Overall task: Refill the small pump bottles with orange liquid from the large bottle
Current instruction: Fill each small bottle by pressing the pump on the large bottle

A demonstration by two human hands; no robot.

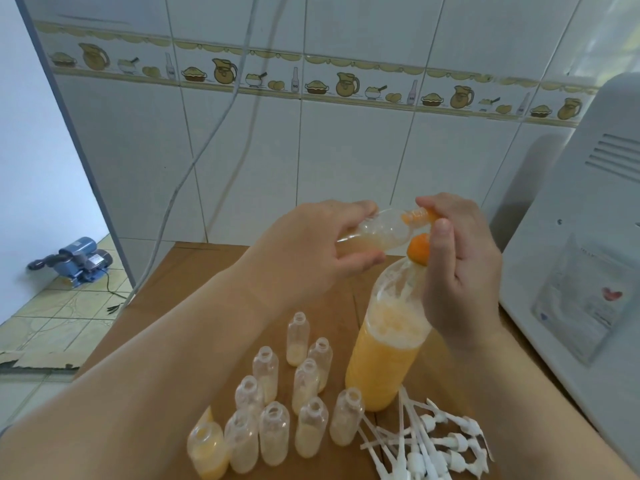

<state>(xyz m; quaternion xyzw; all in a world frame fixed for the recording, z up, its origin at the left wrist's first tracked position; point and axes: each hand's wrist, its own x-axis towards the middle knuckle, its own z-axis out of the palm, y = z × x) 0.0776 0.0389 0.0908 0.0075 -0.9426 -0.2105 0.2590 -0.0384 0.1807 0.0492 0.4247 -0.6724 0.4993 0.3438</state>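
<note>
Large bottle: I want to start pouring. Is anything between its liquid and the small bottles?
Yes. An orange cap sits at the large bottle's mouth, just under the right hand. The small pump bottles on the table stand open, with nothing over their necks.

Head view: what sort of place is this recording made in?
Probably a home kitchen or utility corner: white wall tiles with a border of jugs and pies, a white appliance at right, and a water pump on the tiled floor.

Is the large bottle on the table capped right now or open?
Capped: the orange cap sits on the large bottle, which stands upright, about two-thirds full of orange liquid.
</note>
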